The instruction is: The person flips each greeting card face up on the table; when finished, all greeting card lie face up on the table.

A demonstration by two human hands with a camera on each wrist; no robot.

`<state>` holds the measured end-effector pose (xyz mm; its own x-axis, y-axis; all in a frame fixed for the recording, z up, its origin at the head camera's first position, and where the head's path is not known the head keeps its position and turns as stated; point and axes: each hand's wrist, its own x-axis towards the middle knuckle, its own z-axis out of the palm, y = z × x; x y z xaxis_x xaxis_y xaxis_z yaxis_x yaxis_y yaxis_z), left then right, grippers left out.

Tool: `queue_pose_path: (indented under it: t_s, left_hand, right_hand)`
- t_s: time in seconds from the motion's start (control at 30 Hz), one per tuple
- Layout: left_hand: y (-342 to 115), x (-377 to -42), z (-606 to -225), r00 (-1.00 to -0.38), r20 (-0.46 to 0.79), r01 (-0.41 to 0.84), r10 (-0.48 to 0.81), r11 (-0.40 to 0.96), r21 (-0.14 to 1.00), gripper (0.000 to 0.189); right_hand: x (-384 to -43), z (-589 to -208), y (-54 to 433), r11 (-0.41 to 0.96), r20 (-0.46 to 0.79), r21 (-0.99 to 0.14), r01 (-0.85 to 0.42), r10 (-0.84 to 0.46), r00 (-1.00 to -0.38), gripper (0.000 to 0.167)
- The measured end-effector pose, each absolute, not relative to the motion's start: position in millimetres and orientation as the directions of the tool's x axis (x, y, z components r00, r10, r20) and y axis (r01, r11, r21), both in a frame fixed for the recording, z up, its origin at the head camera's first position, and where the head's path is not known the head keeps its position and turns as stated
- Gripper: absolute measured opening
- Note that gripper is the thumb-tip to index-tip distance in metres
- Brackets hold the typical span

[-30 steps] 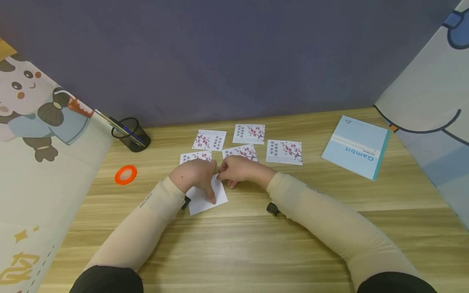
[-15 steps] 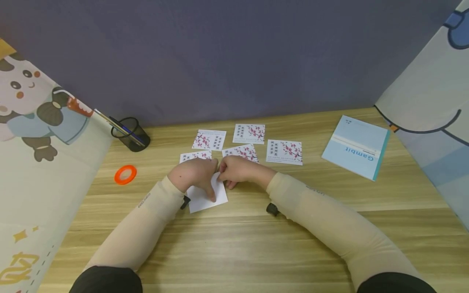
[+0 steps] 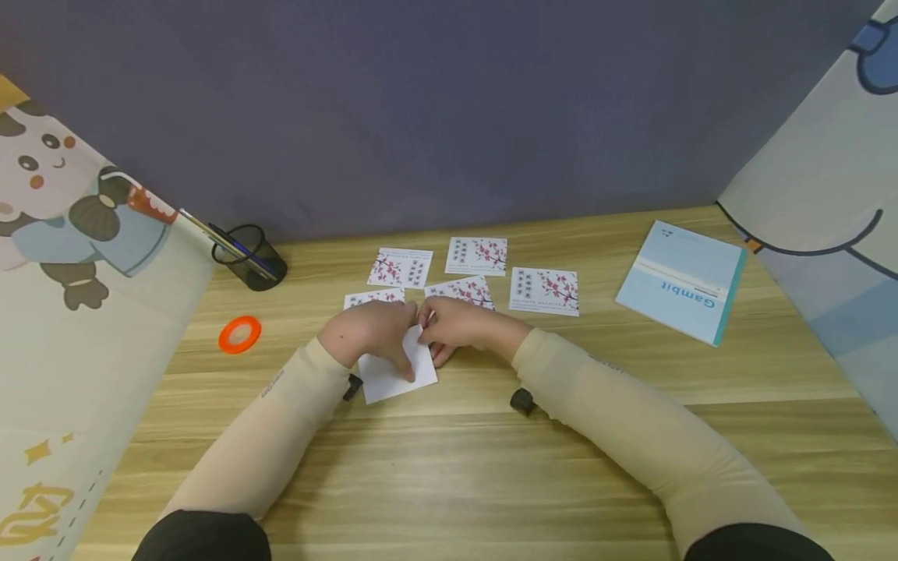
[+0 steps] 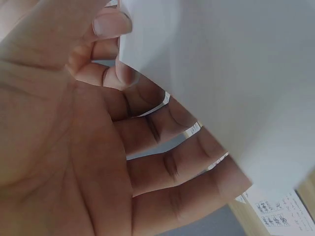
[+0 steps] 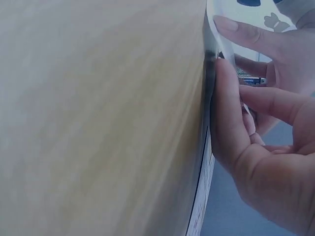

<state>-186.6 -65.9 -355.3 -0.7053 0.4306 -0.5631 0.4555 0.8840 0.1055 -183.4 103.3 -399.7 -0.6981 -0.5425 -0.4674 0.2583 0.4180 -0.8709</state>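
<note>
A square card [image 3: 384, 383] with its blank white side up stands between both hands. My left hand [image 3: 373, 331] holds it, thumb lying on the white face and fingers behind; in the left wrist view those fingers [image 4: 172, 169] reach under the edge of the card [image 4: 226, 78]. My right hand [image 3: 459, 323] pinches the card's right corner. In the right wrist view the right hand [image 5: 266, 152] has its fingertips at the card's edge, close beside the left thumb [image 5: 246, 37]. The underside of the card is hidden.
Behind the hands lie several cards printed with pink blossoms, among them a right one [image 3: 544, 291] and a back one [image 3: 477, 256]. A roll of orange tape [image 3: 225, 336] and a black mesh pen cup [image 3: 261, 269] stand left. A light blue notebook [image 3: 673, 292] lies right.
The white card has shifted slightly away from the person, and its corner has come up a little between the right fingers. Both hands stay nearly in place.
</note>
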Motion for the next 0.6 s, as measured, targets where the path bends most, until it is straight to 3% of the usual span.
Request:
queue_pose_path:
  t_s: [0.27,0.6]
  left_hand:
    - [-83.8,-207.2,-354.4,-0.660,-0.563,0.429,0.497,0.865,0.262,0.060]
    - [-108.5,-233.8,-363.3,-0.570,-0.594,0.252,0.568,0.808,0.532,0.061]
  right_hand:
    - [-188.2,-401.4,117.7,0.374,-0.466,-0.878,0.299,-0.526,-0.711,0.023]
    - [-192.4,-397.7,135.5,0.328,-0.471,-0.880,0.342,-0.519,-0.714,0.026]
